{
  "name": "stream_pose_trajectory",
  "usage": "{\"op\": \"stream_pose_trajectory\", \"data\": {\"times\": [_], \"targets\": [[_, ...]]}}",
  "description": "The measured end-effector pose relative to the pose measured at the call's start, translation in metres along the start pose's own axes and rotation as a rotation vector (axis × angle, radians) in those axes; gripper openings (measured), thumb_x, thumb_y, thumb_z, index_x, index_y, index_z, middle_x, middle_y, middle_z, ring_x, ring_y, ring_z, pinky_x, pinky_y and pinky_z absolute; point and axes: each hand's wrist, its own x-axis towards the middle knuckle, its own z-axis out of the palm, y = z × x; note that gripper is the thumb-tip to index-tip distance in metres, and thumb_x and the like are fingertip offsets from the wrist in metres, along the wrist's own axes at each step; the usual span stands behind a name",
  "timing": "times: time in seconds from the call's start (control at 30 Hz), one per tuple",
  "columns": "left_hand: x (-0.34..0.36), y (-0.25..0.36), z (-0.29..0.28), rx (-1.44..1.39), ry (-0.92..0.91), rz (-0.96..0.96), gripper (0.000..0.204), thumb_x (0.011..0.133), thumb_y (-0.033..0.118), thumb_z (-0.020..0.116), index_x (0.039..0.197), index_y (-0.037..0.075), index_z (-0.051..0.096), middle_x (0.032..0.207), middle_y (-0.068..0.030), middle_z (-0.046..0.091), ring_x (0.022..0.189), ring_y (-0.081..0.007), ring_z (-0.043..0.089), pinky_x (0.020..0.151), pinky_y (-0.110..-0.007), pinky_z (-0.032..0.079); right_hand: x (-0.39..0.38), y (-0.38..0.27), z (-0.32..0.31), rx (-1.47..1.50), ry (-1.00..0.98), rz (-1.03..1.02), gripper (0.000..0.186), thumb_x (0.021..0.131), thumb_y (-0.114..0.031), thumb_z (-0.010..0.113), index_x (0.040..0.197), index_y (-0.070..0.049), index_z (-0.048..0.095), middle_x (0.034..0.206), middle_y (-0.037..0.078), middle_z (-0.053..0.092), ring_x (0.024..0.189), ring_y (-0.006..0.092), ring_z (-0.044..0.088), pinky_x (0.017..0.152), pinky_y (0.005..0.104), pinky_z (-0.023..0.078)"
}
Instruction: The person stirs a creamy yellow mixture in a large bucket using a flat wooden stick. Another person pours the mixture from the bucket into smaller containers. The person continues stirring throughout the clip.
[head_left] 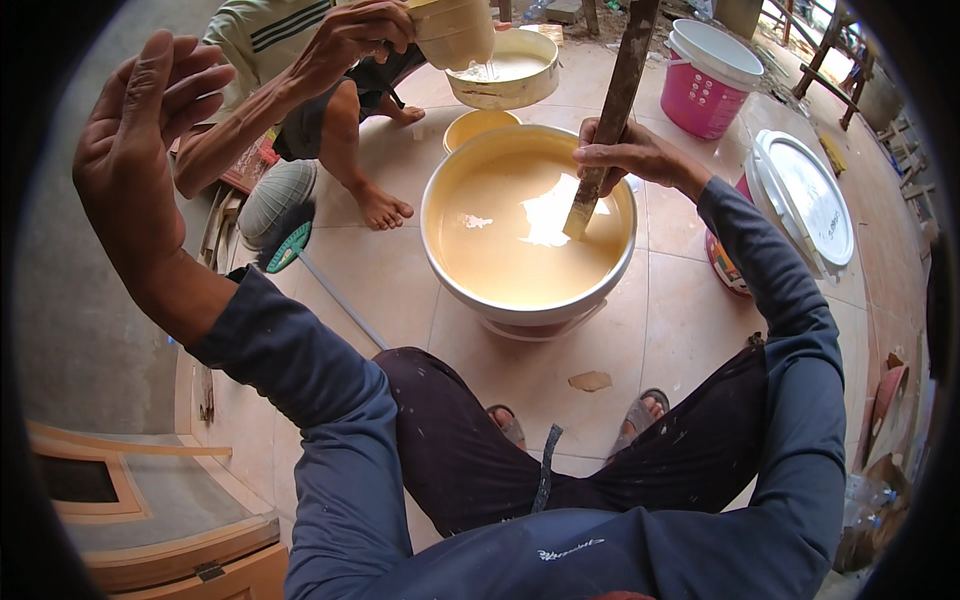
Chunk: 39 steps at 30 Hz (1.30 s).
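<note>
A big white-rimmed bucket (436,262) of cream-coloured paint (490,265) stands on the floor in front of my feet. My right hand (630,155) is wrapped round a long wooden stick (620,95), whose lower end dips into the paint at the right side. The stick leans, its top out of view at the upper edge. Raised at the far left, my left hand (150,150) is open and holds nothing, its fingers stretched upward. Beyond the bucket, another person's hand (365,35) tips a cream container (450,30) over a round tub (505,90), and whitish liquid drips from it.
A pink bucket (705,85) stands at the back right. Nearer, a white lid (805,195) lies on another bucket. A small yellow container (482,126) sits behind the big bucket. At left are a conical hat (275,205), a green broom head (290,247) and the person's bare foot (380,207).
</note>
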Motion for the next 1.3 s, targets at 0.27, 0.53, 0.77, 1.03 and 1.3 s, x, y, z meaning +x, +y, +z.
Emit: {"op": "stream_pose_trajectory", "data": {"times": [0.27, 0.53, 0.77, 1.03, 1.3], "targets": [[0.0, 0.001, 0.002, 0.053, -0.014, -0.045, 0.036, 0.104, 0.028, 0.06, 0.113, -0.006, 0.067, 0.104, -0.0176, 0.075, 0.095, -0.0252, 0.075, 0.088, -0.034, 0.058, 0.001, 0.003, 0.002, -0.039, 0.009, 0.001, 0.037, 0.094, -0.04, 0.071, 0.096, -0.004, 0.063, 0.089, 0.007, 0.064, 0.085, 0.0175, 0.07, 0.064, 0.0307, 0.063], [-0.002, 0.0, 0.004, -0.035, -0.01, -0.019, 0.032, 0.101, 0.027, 0.067, 0.106, -0.003, 0.071, 0.098, -0.0137, 0.075, 0.086, -0.0209, 0.076, 0.077, -0.028, 0.059, 0.001, 0.005, 0.002, -0.012, -0.019, -0.012, 0.036, 0.094, -0.038, 0.072, 0.096, -0.004, 0.063, 0.089, 0.007, 0.063, 0.084, 0.0165, 0.069, 0.062, 0.0295, 0.063], [0.0, 0.002, -0.001, -0.013, -0.005, -0.015, 0.032, 0.101, 0.027, 0.066, 0.107, -0.004, 0.071, 0.099, -0.0141, 0.075, 0.087, -0.0216, 0.076, 0.078, -0.028, 0.059, 0.002, 0.0, 0.005, -0.021, -0.004, -0.008, 0.034, 0.093, -0.035, 0.073, 0.096, -0.004, 0.063, 0.089, 0.007, 0.063, 0.083, 0.0167, 0.069, 0.062, 0.0297, 0.063], [0.003, -0.002, 0.006, -0.048, -0.039, -0.043, 0.032, 0.103, 0.027, 0.062, 0.111, -0.003, 0.069, 0.101, -0.0134, 0.075, 0.089, -0.0203, 0.075, 0.081, -0.028, 0.058, -0.002, 0.002, -0.004, -0.028, -0.082, 0.067, 0.031, 0.089, -0.027, 0.079, 0.1, -0.002, 0.066, 0.089, 0.009, 0.068, 0.081, 0.0181, 0.072, 0.065, 0.0285, 0.064], [0.003, -0.013, 0.011, -0.027, -0.042, -0.108, 0.036, 0.105, 0.034, 0.059, 0.107, 0.0, 0.069, 0.096, -0.0081, 0.073, 0.086, -0.0131, 0.071, 0.08, -0.026, 0.053, 0.002, -0.022, 0.032, -0.016, -0.24, -0.153, 0.028, 0.094, -0.028, 0.075, 0.09, -0.003, 0.064, 0.081, 0.006, 0.066, 0.071, 0.0142, 0.068, 0.061, 0.0272, 0.057]]}}
